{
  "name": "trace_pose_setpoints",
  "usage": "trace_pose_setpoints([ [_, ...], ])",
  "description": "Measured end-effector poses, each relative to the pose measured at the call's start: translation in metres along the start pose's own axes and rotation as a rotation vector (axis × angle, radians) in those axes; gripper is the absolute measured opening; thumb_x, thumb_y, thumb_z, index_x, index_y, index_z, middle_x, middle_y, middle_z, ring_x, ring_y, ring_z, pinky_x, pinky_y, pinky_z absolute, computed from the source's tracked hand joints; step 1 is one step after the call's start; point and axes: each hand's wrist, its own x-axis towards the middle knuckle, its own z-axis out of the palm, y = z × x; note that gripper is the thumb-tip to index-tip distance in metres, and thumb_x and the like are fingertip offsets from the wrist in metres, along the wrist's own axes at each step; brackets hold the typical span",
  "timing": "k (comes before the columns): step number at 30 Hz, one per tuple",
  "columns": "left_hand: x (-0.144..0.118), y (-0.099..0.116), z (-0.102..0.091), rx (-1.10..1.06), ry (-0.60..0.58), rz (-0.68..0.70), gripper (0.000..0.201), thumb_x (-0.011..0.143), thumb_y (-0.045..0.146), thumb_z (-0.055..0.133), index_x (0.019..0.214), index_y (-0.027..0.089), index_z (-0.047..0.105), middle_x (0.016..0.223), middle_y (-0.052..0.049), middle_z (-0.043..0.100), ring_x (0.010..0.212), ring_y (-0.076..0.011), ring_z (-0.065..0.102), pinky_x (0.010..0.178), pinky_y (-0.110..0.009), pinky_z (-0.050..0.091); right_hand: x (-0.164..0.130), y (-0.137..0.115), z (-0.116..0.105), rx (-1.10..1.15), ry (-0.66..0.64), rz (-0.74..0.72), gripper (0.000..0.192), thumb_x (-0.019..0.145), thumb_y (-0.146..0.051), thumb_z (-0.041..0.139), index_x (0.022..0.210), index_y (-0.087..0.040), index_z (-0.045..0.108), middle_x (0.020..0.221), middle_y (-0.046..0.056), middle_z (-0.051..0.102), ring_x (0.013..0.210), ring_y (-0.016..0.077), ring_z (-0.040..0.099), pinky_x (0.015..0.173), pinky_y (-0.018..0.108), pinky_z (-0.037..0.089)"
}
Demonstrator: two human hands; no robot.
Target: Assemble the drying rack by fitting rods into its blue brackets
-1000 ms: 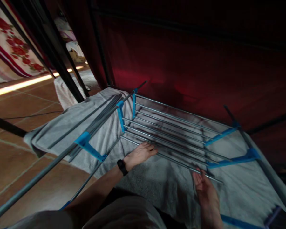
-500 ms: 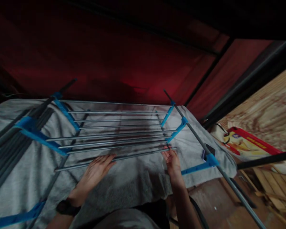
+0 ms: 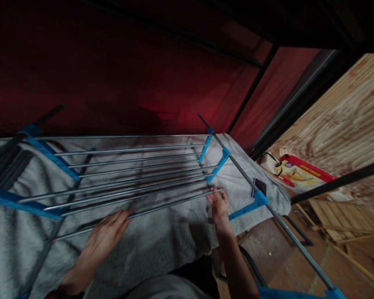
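Note:
A loose metal rod (image 3: 171, 206) lies slanted across the near side of a rack with metal rods and blue plastic brackets (image 3: 54, 158). My left hand (image 3: 109, 230) is closed over its left part from above, fingertips curled past the rod. Near the rod's right end, my right hand (image 3: 218, 203) pinches it between thumb and fingers, palm facing up. Just beyond, several parallel rods (image 3: 134, 180) span the left and right brackets. A free blue bracket arm (image 3: 247, 209) juts from the grey side tube (image 3: 286, 228) beside my right hand.
The rack rests on a grey blanket (image 3: 162, 245). A phone (image 3: 259, 187) lies beside the right tube. Dark red fabric (image 3: 127, 95) hangs behind. To the right are a red and yellow package (image 3: 302, 172), a black bar (image 3: 339, 181) and wooden slats (image 3: 343, 218).
The view has swung right, so the rack appears further left. My right fingers have closed around the rod's right end. My left hand stays on the same rod.

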Motion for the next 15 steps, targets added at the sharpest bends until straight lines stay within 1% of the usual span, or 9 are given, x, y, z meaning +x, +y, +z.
trace_pose_setpoints([
  [4, 0.0007, -0.0008, -0.0007, -0.006, -0.008, 0.01, 0.035, 0.098, 0.042, 0.038, 0.104, 0.024, 0.067, 0.105, -0.005, 0.075, 0.092, -0.024, 0.072, 0.081, -0.038, 0.057, 0.0038, 0.0035, -0.0027, -0.01, -0.01, 0.022, 0.038, 0.067, -0.032, 0.084, 0.078, -0.024, 0.048, 0.069, -0.011, 0.063, 0.065, 0.0064, 0.064, 0.067, 0.018, 0.054],
  [7, 0.0015, -0.0014, -0.0014, 0.004, -0.005, 0.018, 0.036, 0.099, 0.043, 0.036, 0.104, 0.024, 0.067, 0.103, -0.005, 0.075, 0.093, -0.0238, 0.071, 0.083, -0.038, 0.056, 0.0059, 0.0036, -0.0035, -0.013, -0.009, 0.043, 0.035, 0.068, -0.031, 0.083, 0.077, -0.023, 0.05, 0.068, -0.01, 0.062, 0.061, 0.0058, 0.062, 0.066, 0.019, 0.054],
  [9, 0.0013, -0.0024, -0.0008, 0.01, 0.003, 0.023, 0.038, 0.099, 0.043, 0.036, 0.105, 0.024, 0.067, 0.103, -0.005, 0.075, 0.094, -0.0237, 0.071, 0.085, -0.038, 0.056, 0.0066, 0.0025, -0.0033, -0.004, -0.01, 0.062, 0.032, 0.068, -0.03, 0.083, 0.079, -0.023, 0.054, 0.073, -0.009, 0.065, 0.064, 0.0065, 0.063, 0.067, 0.02, 0.055],
  [11, 0.0008, -0.0032, 0.0003, 0.011, 0.003, 0.026, 0.038, 0.099, 0.044, 0.035, 0.107, 0.024, 0.067, 0.106, -0.005, 0.075, 0.096, -0.0239, 0.071, 0.087, -0.039, 0.056, 0.0066, 0.001, -0.0027, 0.011, -0.029, 0.087, 0.029, 0.068, -0.029, 0.082, 0.082, -0.023, 0.058, 0.081, -0.007, 0.069, 0.07, 0.0081, 0.065, 0.07, 0.021, 0.056],
  [15, 0.0006, -0.001, 0.0004, 0.001, -0.006, 0.01, 0.041, 0.1, 0.042, 0.034, 0.108, 0.022, 0.068, 0.108, -0.006, 0.075, 0.099, -0.0251, 0.071, 0.088, -0.041, 0.056, 0.0051, -0.0009, -0.0009, 0.024, -0.101, 0.115, 0.026, 0.067, -0.026, 0.082, 0.083, -0.023, 0.062, 0.091, -0.004, 0.071, 0.083, 0.0119, 0.068, 0.077, 0.025, 0.057],
])
